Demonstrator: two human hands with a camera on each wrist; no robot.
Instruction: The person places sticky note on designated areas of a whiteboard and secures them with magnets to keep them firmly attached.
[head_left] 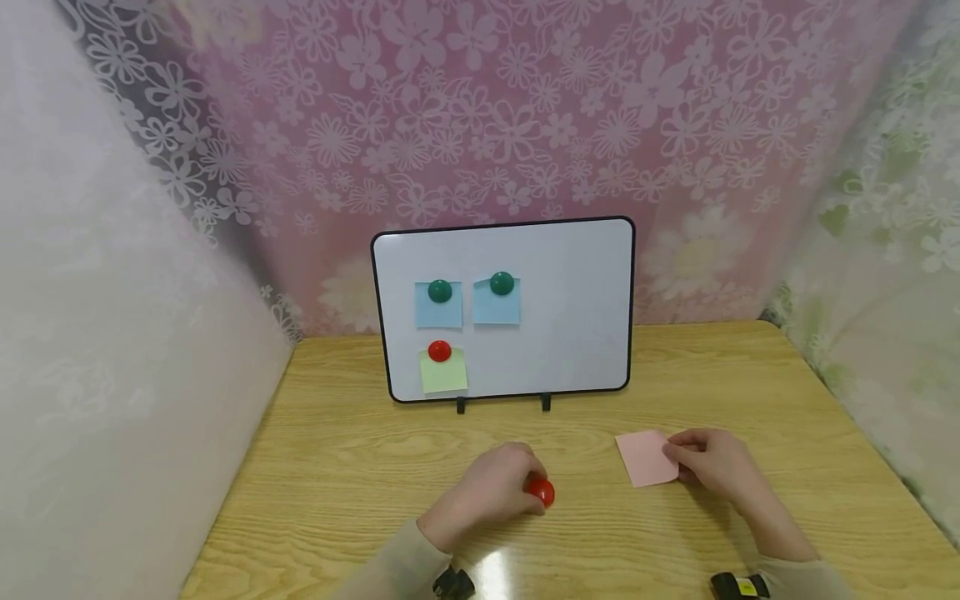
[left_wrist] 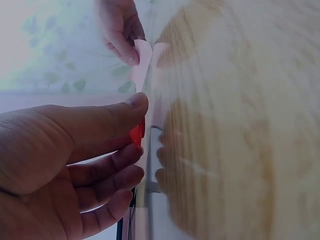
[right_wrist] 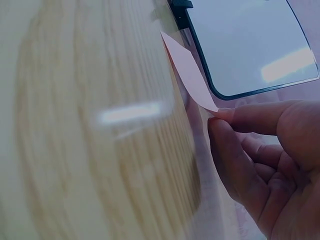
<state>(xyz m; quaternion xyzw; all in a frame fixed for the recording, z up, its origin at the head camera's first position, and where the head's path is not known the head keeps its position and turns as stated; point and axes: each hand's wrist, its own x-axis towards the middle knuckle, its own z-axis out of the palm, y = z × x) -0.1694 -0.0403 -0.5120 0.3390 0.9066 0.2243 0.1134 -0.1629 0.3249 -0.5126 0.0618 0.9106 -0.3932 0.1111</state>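
My left hand (head_left: 495, 485) pinches a round red magnet (head_left: 542, 492) between thumb and fingers, low over the table in front of the whiteboard. In the left wrist view, the magnet (left_wrist: 136, 135) shows partly behind the thumb. To the right, my right hand (head_left: 716, 462) holds a pink sticky note (head_left: 647, 458) by its right edge. Thumb and forefinger grip the note's corner in the right wrist view, where the note (right_wrist: 187, 72) bends slightly and its far end slants down near the tabletop.
A black-framed whiteboard (head_left: 570, 317) stands on small feet at the back. Green magnets hold two blue notes (head_left: 438, 312) on its left half. Below them, another red magnet (head_left: 439, 351) pins a yellow-green note (head_left: 445, 377). Floral-patterned walls enclose the wooden table (head_left: 337, 467).
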